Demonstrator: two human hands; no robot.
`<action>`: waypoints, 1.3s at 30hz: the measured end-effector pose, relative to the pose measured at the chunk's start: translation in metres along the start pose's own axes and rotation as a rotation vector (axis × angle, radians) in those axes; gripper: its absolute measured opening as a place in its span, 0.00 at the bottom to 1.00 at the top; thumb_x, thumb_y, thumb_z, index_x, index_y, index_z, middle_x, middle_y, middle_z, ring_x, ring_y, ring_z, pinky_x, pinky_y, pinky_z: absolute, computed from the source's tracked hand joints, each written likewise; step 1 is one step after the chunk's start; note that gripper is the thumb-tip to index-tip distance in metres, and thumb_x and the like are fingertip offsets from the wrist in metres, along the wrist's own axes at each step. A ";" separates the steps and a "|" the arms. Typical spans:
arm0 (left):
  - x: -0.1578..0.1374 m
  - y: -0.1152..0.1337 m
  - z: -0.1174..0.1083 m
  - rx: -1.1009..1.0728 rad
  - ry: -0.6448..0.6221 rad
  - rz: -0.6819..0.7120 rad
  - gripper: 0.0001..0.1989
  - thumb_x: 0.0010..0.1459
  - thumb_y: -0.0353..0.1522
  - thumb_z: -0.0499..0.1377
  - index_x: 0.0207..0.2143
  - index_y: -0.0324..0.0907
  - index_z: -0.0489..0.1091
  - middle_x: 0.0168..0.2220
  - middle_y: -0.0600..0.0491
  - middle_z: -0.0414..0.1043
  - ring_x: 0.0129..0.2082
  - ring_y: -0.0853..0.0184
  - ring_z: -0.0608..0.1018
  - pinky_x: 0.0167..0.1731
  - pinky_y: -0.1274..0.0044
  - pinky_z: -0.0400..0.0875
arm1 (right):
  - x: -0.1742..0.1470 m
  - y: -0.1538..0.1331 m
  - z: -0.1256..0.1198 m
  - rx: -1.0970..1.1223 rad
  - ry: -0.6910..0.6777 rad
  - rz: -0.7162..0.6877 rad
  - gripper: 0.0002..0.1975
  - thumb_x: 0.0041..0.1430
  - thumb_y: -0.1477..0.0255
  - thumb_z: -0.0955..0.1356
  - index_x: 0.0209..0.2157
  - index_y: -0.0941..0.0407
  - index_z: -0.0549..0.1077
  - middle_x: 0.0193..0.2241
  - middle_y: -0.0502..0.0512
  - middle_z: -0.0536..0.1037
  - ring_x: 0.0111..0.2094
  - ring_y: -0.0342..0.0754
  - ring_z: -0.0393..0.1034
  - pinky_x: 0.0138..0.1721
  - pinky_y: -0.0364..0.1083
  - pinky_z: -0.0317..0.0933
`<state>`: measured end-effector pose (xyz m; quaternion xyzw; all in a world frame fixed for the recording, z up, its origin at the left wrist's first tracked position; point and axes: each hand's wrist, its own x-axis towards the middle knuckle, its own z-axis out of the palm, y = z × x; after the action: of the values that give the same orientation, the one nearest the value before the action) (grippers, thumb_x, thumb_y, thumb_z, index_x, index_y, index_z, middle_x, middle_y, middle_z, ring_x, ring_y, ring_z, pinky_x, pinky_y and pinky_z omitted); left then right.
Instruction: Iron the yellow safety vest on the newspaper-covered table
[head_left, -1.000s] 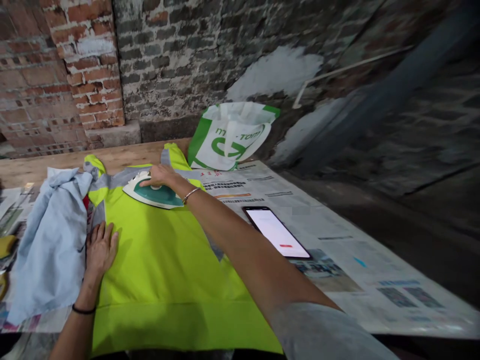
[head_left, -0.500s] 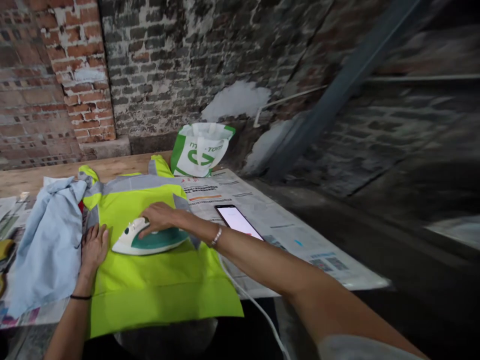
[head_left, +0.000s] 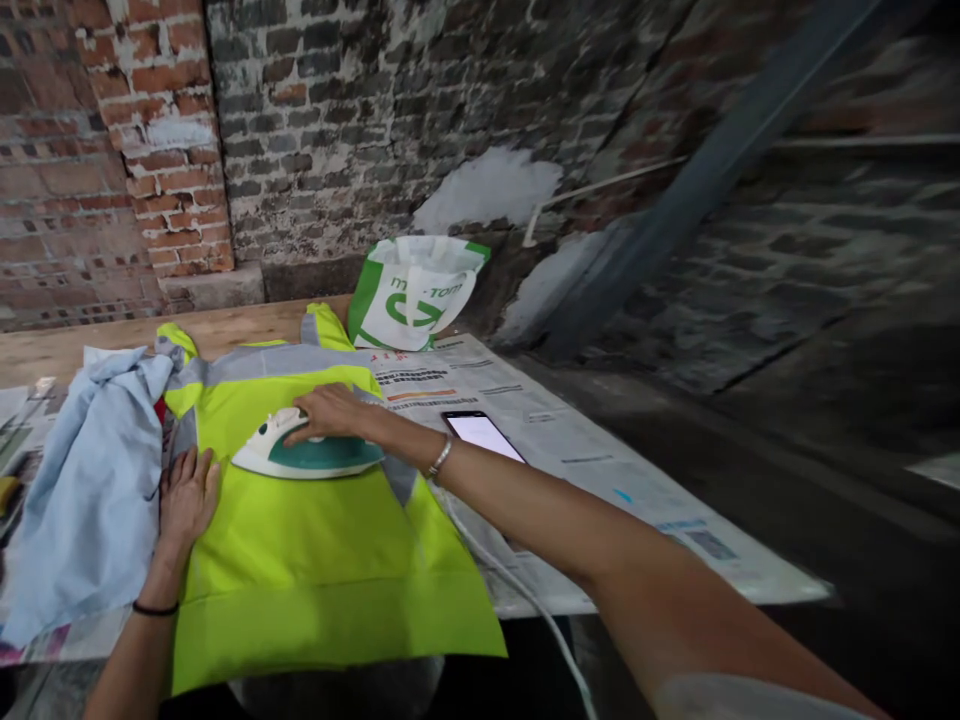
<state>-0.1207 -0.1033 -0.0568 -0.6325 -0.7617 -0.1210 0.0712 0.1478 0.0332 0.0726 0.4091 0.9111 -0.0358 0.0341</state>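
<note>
Head view: the right arm slants in from the lower right, forearm low over the desk [head_left: 255, 320], and the right hand [head_left: 336, 412] comes down from above, its grip wrapped around the handle of a white-and-green iron [head_left: 319, 458]. The left arm rises from the lower left; the left hand [head_left: 187, 500] lies palm down on the left edge of a yellow shirt [head_left: 300, 550], grip flat, fingers slightly parted and pointing away from the wearer, beside a light blue cloth [head_left: 97, 490]. The iron sits on the middle of the shirt, tip to the left, heel toward the right wrist, its long axis running crosswise. The shirt's long axis runs away from the wearer, hem at the near edge, sleeves toward the wall [head_left: 322, 130].
</note>
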 end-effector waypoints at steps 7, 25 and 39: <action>-0.001 -0.001 0.001 0.026 0.002 0.024 0.27 0.74 0.40 0.43 0.68 0.43 0.68 0.71 0.44 0.65 0.71 0.50 0.65 0.67 0.55 0.62 | 0.082 0.050 0.002 -0.008 0.086 0.119 0.36 0.59 0.37 0.68 0.48 0.56 0.82 0.49 0.67 0.84 0.54 0.62 0.77 0.47 0.48 0.65; 0.002 -0.001 0.002 0.022 0.002 0.010 0.28 0.74 0.40 0.42 0.68 0.44 0.68 0.71 0.45 0.65 0.71 0.50 0.65 0.67 0.55 0.62 | 0.076 0.054 -0.003 0.056 -0.008 0.019 0.34 0.55 0.37 0.71 0.43 0.54 0.84 0.44 0.63 0.86 0.47 0.59 0.80 0.40 0.46 0.65; 0.003 0.001 -0.005 0.010 0.014 0.001 0.26 0.74 0.38 0.44 0.67 0.42 0.69 0.70 0.43 0.66 0.70 0.50 0.67 0.66 0.54 0.64 | -0.059 -0.027 0.003 0.036 -0.102 -0.182 0.27 0.59 0.42 0.72 0.43 0.51 0.84 0.39 0.59 0.87 0.45 0.57 0.82 0.36 0.44 0.62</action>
<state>-0.1206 -0.1020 -0.0515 -0.6319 -0.7613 -0.1218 0.0797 0.1672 -0.0288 0.0763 0.3230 0.9408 -0.0759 0.0697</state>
